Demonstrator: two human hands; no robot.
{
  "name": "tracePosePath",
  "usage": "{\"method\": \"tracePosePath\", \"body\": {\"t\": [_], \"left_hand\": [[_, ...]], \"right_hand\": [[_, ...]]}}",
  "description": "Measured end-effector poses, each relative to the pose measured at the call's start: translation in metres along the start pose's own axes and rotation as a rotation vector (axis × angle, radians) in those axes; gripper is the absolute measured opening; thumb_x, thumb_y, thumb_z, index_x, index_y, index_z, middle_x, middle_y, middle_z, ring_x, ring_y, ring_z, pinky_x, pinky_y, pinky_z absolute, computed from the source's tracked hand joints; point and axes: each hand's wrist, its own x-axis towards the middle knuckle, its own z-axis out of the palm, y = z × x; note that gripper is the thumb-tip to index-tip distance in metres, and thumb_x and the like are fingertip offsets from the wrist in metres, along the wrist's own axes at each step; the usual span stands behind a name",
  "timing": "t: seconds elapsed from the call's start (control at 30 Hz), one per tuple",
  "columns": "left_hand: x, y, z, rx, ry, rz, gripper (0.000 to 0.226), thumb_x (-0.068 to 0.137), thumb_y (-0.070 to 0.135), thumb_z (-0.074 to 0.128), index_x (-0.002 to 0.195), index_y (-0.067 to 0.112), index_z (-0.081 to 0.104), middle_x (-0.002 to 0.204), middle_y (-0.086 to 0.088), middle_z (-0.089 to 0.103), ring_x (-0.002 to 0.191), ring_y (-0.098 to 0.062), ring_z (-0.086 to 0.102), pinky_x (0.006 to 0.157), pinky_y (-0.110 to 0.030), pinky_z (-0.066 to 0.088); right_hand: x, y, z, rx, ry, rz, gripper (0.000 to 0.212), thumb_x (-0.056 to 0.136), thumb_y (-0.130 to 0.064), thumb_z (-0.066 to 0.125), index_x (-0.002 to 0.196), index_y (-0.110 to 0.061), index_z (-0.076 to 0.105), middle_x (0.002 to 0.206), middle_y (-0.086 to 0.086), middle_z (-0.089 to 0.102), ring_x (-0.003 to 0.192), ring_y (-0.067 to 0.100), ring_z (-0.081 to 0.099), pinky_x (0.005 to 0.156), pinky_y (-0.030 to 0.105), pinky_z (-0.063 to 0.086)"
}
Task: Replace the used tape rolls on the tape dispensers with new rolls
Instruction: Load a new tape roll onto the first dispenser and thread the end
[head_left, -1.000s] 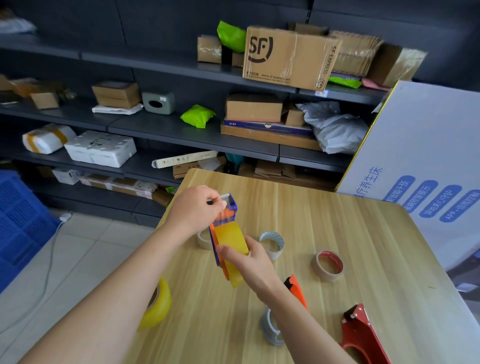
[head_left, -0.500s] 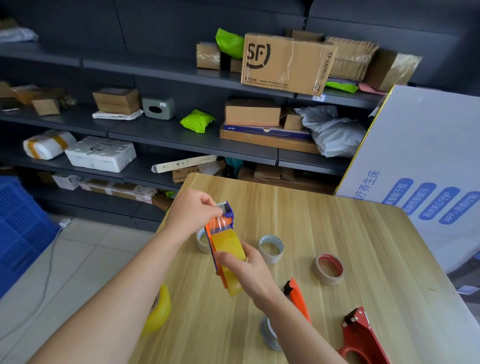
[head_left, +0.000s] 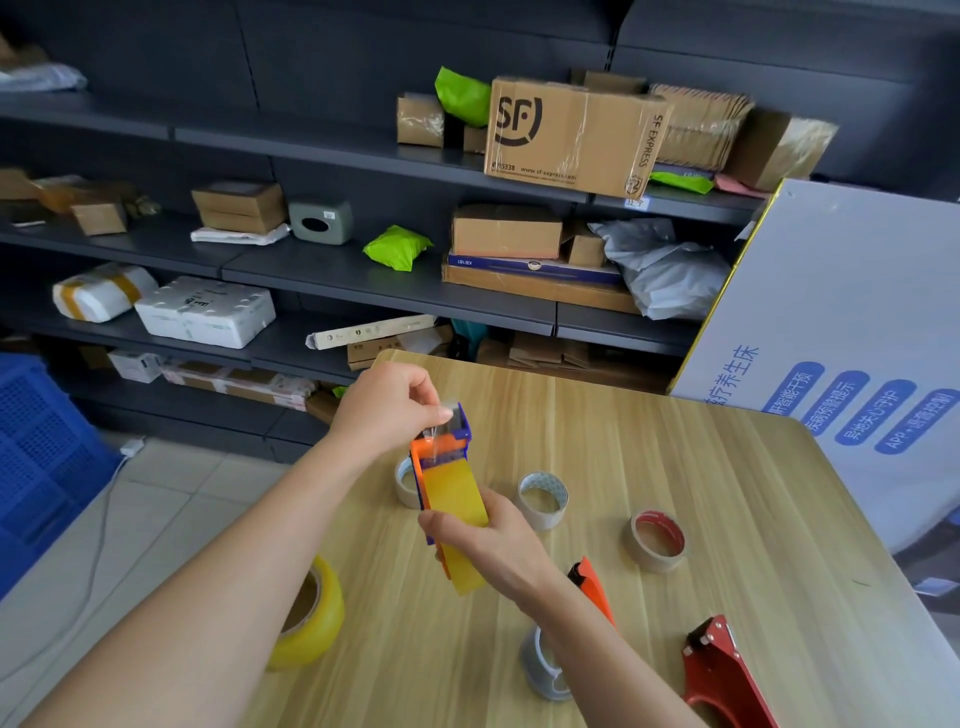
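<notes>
Tape dispenser (head_left: 442, 453) over table (head_left: 675, 499) by shelves (head_left: 363, 283); right hand (head_left: 493, 545) grips, left hand (head_left: 384, 410) pinches tape (head_left: 437, 430)

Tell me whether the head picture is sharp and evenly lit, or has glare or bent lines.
Head view: soft, even light; the tape dispenser is sharp; the shelves bow from the wide lens; sheen on the clear tape the left hand pinches.

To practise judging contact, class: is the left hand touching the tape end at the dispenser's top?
Touching. The head view shows the left hand pinching the clear tape end just above the dispenser.
</notes>
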Motion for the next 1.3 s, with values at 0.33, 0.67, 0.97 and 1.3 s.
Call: {"method": "tracePosePath", "body": {"t": [0.33, 0.67, 0.97, 1.3], "left_hand": [[0.005, 0.004, -0.012, -0.113, -0.168, 0.113, 0.017, 0.078, 0.009, 0.075, 0.069, 0.009, 0.061, 0.092, -0.003, 0.075, 0.086, -0.006, 0.069, 0.079, -0.033, 0.057], [0.009, -0.010, -0.016, -0.345, -0.051, -0.031, 0.014, 0.083, 0.007, 0.072, 0.074, 0.009, 0.061, 0.078, -0.009, 0.074, 0.071, -0.018, 0.069, 0.070, -0.035, 0.053], [0.011, 0.013, -0.028, -0.236, -0.126, 0.012, 0.015, 0.094, 0.011, 0.056, 0.081, 0.014, 0.049, 0.079, -0.003, 0.076, 0.070, -0.014, 0.063, 0.063, -0.029, 0.045], [0.007, 0.019, -0.038, -0.437, -0.259, -0.043, 0.009, 0.094, 0.012, 0.060, 0.093, 0.004, 0.062, 0.082, -0.009, 0.075, 0.074, -0.018, 0.072, 0.073, -0.033, 0.057]], "right_hand": [[-0.009, -0.013, 0.001, 0.033, -0.029, -0.030, 0.048, 0.069, -0.046, 0.067, 0.095, -0.006, 0.062, 0.077, 0.001, 0.063, 0.069, 0.014, 0.064, 0.068, 0.032, 0.055], [-0.010, -0.007, 0.008, 0.002, -0.033, -0.094, 0.051, 0.066, -0.050, 0.070, 0.098, -0.011, 0.062, 0.079, 0.000, 0.063, 0.076, 0.017, 0.063, 0.077, 0.047, 0.056], [-0.005, -0.012, 0.012, 0.212, -0.055, 0.044, 0.043, 0.084, -0.058, 0.065, 0.098, -0.017, 0.068, 0.086, 0.004, 0.074, 0.077, 0.013, 0.071, 0.069, 0.024, 0.054], [0.008, -0.001, 0.012, 0.241, -0.042, 0.110, 0.041, 0.071, -0.046, 0.075, 0.101, -0.018, 0.070, 0.095, 0.001, 0.073, 0.084, 0.014, 0.068, 0.075, 0.026, 0.055]]}}
